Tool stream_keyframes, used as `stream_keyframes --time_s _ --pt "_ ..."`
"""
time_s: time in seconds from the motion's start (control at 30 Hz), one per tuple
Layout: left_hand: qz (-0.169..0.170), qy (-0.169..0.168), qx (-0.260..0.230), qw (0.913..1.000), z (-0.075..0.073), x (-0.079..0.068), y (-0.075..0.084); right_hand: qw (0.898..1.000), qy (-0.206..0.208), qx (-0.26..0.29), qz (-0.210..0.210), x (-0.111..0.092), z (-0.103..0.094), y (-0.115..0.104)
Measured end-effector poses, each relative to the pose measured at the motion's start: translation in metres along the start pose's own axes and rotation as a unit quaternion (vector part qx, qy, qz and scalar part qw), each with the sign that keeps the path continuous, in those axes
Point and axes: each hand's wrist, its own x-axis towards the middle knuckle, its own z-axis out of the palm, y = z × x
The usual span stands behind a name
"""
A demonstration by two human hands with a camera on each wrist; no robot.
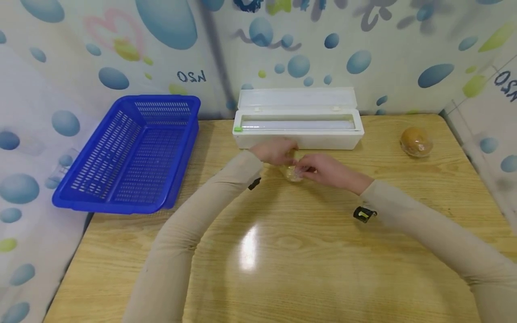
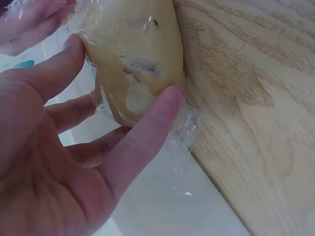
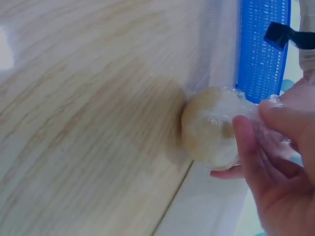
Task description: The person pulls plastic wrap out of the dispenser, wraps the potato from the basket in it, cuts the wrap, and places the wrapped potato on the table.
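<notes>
A pale yellow, oblong fruit [image 2: 140, 49] with dark blemishes is wrapped in clear cling film, its exact kind unclear. In the head view the fruit [image 1: 292, 175] is mostly covered by both hands, just in front of a white cling film dispenser [image 1: 299, 141]. My left hand [image 1: 276, 151] holds it from the side, fingers curved around it and touching the film. From the other side my right hand [image 3: 280, 172] pinches a bunched end of cling film [image 3: 266, 120] between thumb and fingers.
A blue plastic basket [image 1: 173, 197] stands at the left side of the wooden table [image 1: 291, 269]. An orange round fruit [image 1: 416, 141] wrapped in film lies at the back right. The dispenser's lid [image 1: 296, 98] is up, with a green slider [image 1: 238, 129] at its left. Patterned wall coverings enclose the table's back and sides.
</notes>
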Motion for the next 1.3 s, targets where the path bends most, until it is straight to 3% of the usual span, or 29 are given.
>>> stream_keyframes --time_s 0.2,0.33,0.43,0.53,0.6,0.67,0.73,0.8,0.9,1.03,1.17,1.3 --pt "0.015 0.026 -0.005 0.9996 0.003 -0.002 -0.004 0.999 0.045 -0.016 0.017 0.008 0.003 0.006" --pt "0.035 0.040 -0.024 0.9983 0.007 -0.001 -0.009 0.995 0.079 -0.053 -0.033 0.010 0.010 0.013" --pt "0.045 0.037 -0.054 0.9968 0.009 0.000 -0.013 0.981 0.113 -0.111 -0.111 0.009 0.016 0.019" --pt "0.054 0.036 -0.076 0.9950 0.009 0.000 -0.016 0.958 0.146 -0.166 -0.184 0.009 0.021 0.024" --pt "0.067 0.038 -0.082 0.9936 0.010 0.000 -0.018 0.950 0.158 -0.179 -0.201 0.009 0.024 0.027" --pt "0.080 0.034 -0.095 0.9917 0.011 0.000 -0.021 0.956 0.159 -0.163 -0.184 0.009 0.025 0.028" --pt "0.080 0.017 -0.145 0.9861 0.012 -0.001 -0.023 0.969 0.151 -0.133 -0.146 0.010 0.025 0.029" --pt "0.081 -0.003 -0.203 0.9757 0.012 -0.002 -0.025 0.983 0.134 -0.086 -0.089 0.011 0.023 0.030" --pt "0.112 -0.005 -0.227 0.9674 0.012 -0.004 -0.028 0.995 0.099 -0.016 0.002 0.016 0.018 0.031" --pt "0.162 0.022 -0.166 0.9724 0.011 -0.005 -0.032 0.992 0.048 0.054 0.106 0.022 0.010 0.034" --pt "0.142 0.007 -0.176 0.9741 0.011 -0.003 -0.034 0.980 0.004 0.117 0.162 0.027 0.004 0.040" --pt "0.126 -0.003 -0.184 0.9748 0.012 0.001 -0.036 0.969 -0.010 0.173 0.178 0.026 0.002 0.047"
